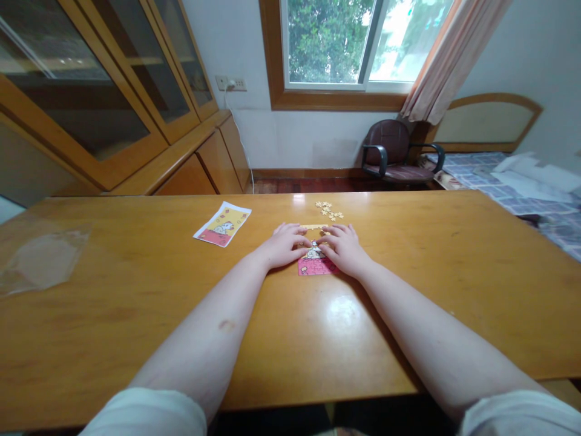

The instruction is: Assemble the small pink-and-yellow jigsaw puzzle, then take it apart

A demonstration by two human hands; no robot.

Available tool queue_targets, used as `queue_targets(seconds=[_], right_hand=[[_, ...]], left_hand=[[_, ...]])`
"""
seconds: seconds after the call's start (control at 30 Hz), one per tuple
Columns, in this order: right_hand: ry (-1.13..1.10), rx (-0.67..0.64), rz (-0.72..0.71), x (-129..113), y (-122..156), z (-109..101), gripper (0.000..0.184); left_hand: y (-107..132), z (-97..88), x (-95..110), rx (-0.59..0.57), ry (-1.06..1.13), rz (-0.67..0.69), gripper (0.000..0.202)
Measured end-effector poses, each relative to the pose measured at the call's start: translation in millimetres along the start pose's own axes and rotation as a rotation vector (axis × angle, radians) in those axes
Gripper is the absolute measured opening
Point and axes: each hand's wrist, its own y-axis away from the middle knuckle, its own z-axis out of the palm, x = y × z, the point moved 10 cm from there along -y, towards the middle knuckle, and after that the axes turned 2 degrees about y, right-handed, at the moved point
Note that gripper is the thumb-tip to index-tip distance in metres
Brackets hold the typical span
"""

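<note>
A partly joined jigsaw puzzle (313,267) lies flat on the wooden table, pink along its near side with a white cartoon figure above. My left hand (287,245) rests on its left edge, fingers apart and stretched toward the middle. From the right, my right hand (344,249) lies over the other edge, its fingers also spread. Both hands cover parts of the puzzle, and neither visibly grips a piece. A yellow strip of joined pieces (314,227) shows just beyond the fingertips. Several loose puzzle pieces (327,209) lie farther back.
A picture sheet (223,224) with a similar cartoon lies left of the puzzle. At the far left is a clear plastic bag (43,260). Beyond the table (149,290) stand a glass-fronted cabinet (181,121), an office chair (394,151) and a bed (494,175).
</note>
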Motion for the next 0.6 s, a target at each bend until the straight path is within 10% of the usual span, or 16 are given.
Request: queue_targets(seconds=[0.6], right_hand=[[0.028, -0.133, 0.056, 4.5, -0.3, 9.8, 0.035]], left_hand=[[1.4, -0.9, 1.9, -0.009, -0.023, 0.005, 0.034]])
